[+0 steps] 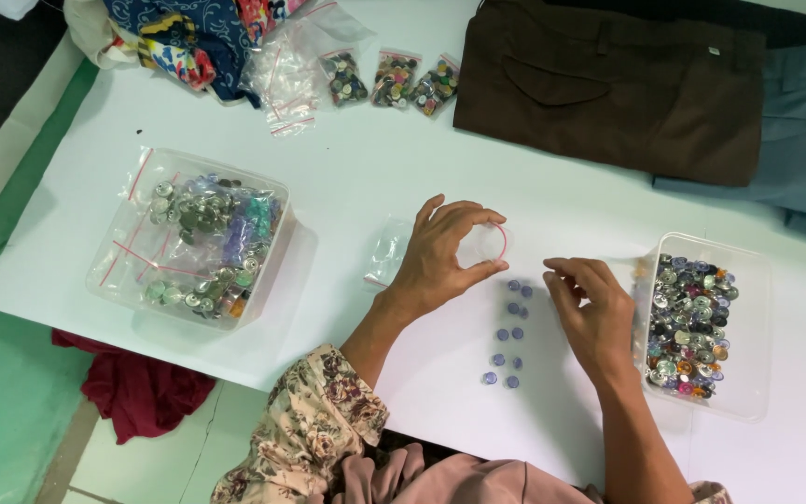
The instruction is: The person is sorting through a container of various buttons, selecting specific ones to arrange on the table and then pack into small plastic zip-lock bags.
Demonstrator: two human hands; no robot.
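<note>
My left hand (442, 254) holds a small clear zip bag (487, 241) with a red seal strip, its mouth kept apart between thumb and fingers. Just below it several bluish-purple buttons (509, 331) lie in two short rows on the white table (356, 177). My right hand (591, 313) rests on the table right of the buttons, fingers curled and fingertips near the top of the rows; I cannot tell if it pinches a button. A clear plastic tub (748, 392) full of mixed buttons stands just right of that hand.
A second clear tub (118, 280) with bagged buttons sits at the left. Small filled bags (394, 79) and empty bags (291, 70) lie at the back, beside patterned cloth (188, 37). Brown trousers (608, 84) and grey cloth (795, 131) lie back right. Red cloth (137, 392) lies below the table edge.
</note>
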